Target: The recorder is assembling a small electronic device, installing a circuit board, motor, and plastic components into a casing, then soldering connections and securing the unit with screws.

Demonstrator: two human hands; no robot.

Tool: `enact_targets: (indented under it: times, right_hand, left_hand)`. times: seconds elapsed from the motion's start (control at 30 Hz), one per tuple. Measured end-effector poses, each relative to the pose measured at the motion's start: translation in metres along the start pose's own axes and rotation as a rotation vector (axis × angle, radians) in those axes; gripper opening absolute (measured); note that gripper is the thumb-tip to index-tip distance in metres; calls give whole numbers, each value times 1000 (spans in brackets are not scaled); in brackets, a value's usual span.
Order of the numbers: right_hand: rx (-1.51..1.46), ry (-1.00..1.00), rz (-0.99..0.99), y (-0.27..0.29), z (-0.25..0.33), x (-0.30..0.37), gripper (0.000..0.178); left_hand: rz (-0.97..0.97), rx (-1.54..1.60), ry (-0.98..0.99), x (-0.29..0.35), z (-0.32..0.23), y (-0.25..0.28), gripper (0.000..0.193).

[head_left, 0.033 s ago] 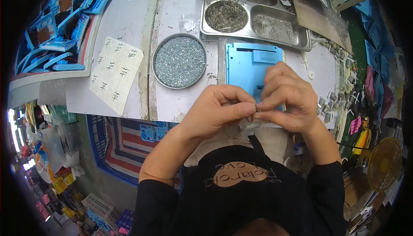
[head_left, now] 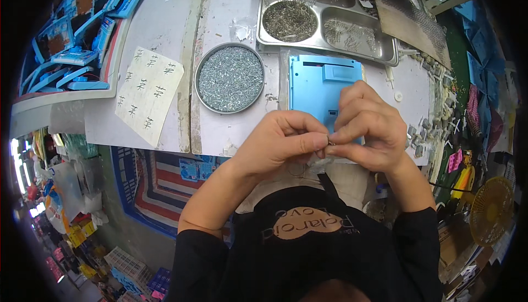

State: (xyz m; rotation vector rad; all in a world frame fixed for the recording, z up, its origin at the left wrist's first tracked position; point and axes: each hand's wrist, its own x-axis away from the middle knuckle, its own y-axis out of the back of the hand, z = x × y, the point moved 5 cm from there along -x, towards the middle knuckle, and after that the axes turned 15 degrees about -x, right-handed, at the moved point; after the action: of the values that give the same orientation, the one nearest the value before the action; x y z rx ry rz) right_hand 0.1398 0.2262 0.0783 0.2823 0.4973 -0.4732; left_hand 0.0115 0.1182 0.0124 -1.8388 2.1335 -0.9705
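Note:
My left hand (head_left: 289, 139) and my right hand (head_left: 369, 128) meet in front of my chest, over the table's near edge. Thumbs and forefingers of both are pinched together around a tiny dark metal piece (head_left: 330, 141), too small to name. Just beyond them lies a flat light-blue plastic casing (head_left: 311, 90) with a slot along its far end. My right hand covers part of its right side. To the left of the casing stands a round metal dish (head_left: 230, 79) full of small silvery screws or pins.
A steel compartment tray (head_left: 346, 51) at the back holds small metal springs and rings. Handwritten paper (head_left: 147, 95) lies on the left, near a bin (head_left: 118, 76) of blue casings. Small grey parts (head_left: 421, 131) are scattered at right. A blue basket (head_left: 129, 192) stands below the table edge.
Almost nothing differs. The fingertips of both hands have shifted very slightly around the tiny piece.

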Motion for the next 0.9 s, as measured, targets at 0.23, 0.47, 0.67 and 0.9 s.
enact_targets:
  times: [0.23,0.47,0.67,0.9]
  right_hand:
    - [-56,23,-71,0,-6,11,28]
    - [-24,4,-151,-5,-8,12,25]
    - [-26,-118,-357,33,-32,13,15]
    - [269,-377,-279,82,-33,22,6]
  left_hand:
    - [92,184,63,-3,8,-7,14]
    - [-108,-51,-73,-2,-2,1,15]
    - [-563,-1253,-481,-18,-54,44,10]
    - [-362,-1860,-681,-43,-71,43,9]
